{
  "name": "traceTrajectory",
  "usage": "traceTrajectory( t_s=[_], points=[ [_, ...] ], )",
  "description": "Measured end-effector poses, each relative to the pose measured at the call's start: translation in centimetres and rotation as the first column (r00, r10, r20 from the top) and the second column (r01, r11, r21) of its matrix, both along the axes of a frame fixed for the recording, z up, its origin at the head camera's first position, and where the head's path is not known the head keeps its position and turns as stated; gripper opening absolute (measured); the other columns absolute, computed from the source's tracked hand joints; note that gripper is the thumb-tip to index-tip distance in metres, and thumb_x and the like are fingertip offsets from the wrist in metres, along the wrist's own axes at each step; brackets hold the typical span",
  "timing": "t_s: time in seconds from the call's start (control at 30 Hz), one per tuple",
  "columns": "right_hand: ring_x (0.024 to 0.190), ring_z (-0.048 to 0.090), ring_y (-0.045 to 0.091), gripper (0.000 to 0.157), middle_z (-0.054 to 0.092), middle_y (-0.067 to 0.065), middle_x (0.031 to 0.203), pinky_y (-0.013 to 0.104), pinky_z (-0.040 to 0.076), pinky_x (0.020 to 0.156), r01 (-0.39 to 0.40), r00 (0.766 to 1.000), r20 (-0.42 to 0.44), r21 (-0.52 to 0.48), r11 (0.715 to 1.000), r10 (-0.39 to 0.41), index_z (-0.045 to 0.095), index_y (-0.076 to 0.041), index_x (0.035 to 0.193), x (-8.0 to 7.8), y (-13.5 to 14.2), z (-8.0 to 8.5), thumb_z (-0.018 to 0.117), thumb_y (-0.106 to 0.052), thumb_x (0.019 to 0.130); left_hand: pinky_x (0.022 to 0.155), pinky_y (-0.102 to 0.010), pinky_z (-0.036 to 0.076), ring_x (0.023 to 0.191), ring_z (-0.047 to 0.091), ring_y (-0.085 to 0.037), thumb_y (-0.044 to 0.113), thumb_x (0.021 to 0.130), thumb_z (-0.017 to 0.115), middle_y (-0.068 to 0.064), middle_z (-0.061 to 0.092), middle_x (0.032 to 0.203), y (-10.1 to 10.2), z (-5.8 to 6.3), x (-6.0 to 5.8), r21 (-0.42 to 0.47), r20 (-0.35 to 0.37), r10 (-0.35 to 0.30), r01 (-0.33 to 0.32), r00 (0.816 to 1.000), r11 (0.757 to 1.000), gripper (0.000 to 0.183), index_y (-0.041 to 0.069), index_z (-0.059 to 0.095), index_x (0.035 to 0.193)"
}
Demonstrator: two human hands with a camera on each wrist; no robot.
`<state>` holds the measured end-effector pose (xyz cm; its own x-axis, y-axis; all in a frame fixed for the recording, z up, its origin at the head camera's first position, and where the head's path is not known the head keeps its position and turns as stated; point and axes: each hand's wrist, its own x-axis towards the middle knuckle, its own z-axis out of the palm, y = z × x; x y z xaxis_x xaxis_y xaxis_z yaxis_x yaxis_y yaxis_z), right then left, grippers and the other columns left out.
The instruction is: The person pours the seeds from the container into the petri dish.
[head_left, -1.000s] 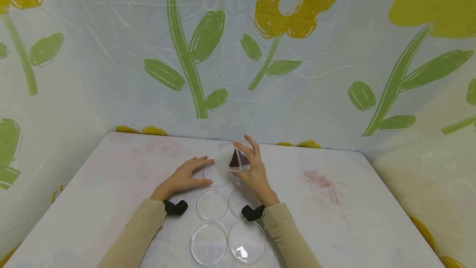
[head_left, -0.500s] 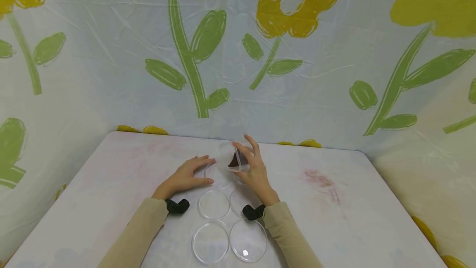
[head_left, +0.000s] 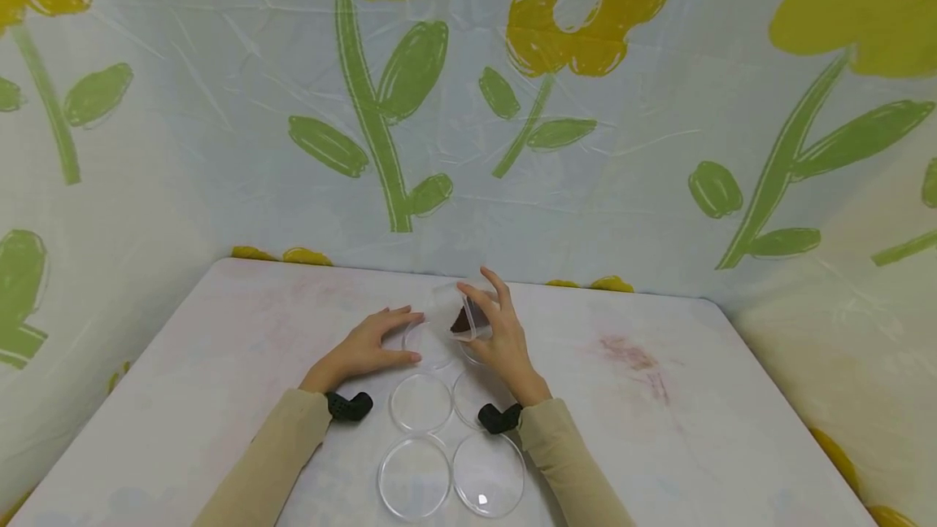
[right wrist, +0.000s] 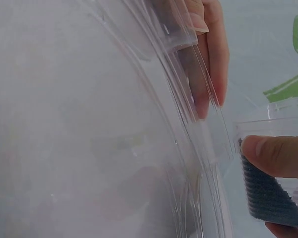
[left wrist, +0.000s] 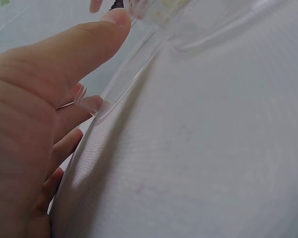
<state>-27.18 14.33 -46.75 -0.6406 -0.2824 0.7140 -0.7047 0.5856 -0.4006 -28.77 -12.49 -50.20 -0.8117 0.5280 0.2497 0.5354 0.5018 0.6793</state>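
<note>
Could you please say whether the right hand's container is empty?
Not empty: dark material shows inside the clear container in the right wrist view.

Forearms [head_left: 267, 462] extended forward, left grip [head_left: 363, 347] spread with thumb [head_left: 398, 359] apart, right grip [head_left: 505, 342] pinching, one finger [head_left: 500, 286] raised

A creased, pale cloth backdrop [head_left: 607, 210] printed with big yellow flowers [head_left: 567, 50], green stems [head_left: 369, 104] and leaves [head_left: 412, 67] rises behind and beside a whitish bench [head_left: 622, 446], its top marked by a reddish smear [head_left: 628, 352] at right and fainter pink staining [head_left: 300, 291] toward the far left
</note>
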Motion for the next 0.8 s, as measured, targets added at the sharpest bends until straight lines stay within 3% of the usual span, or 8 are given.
traceTrajectory(
  t_s=[0.6,0.8],
  points=[
    [0.12,0.056,0.034,0.086,0.029,0.01,0.157,0.039,0.054,0.056,-0.013,1.0,-0.019,0.041,0.999,0.013,0.053,-0.026,0.14,-0.21,0.21,-0.41,0.092,-0.005,0.066,0.118,-0.052,0.016,0.141,0.037,-0.031,0.044,0.084,0.077,-0.015,0.047,0.148,0.13,0.35,0.03,0.014,-0.052,-0.035,0.036,0.998,0.999,0.068,0.015,0.057,0.141],
    [0.121,0.055,0.032,0.087,0.029,0.009,0.158,0.04,0.055,0.058,-0.009,1.0,-0.013,0.056,0.998,0.01,0.053,-0.029,0.14,-0.18,0.09,-0.37,0.092,-0.005,0.066,0.118,-0.051,0.016,0.143,0.034,-0.032,0.045,0.084,0.077,-0.014,0.045,0.15,0.0,0.22,0.05,0.006,-0.03,-0.021,0.021,0.999,1.0,0.068,0.017,0.056,0.142]
  ],
)
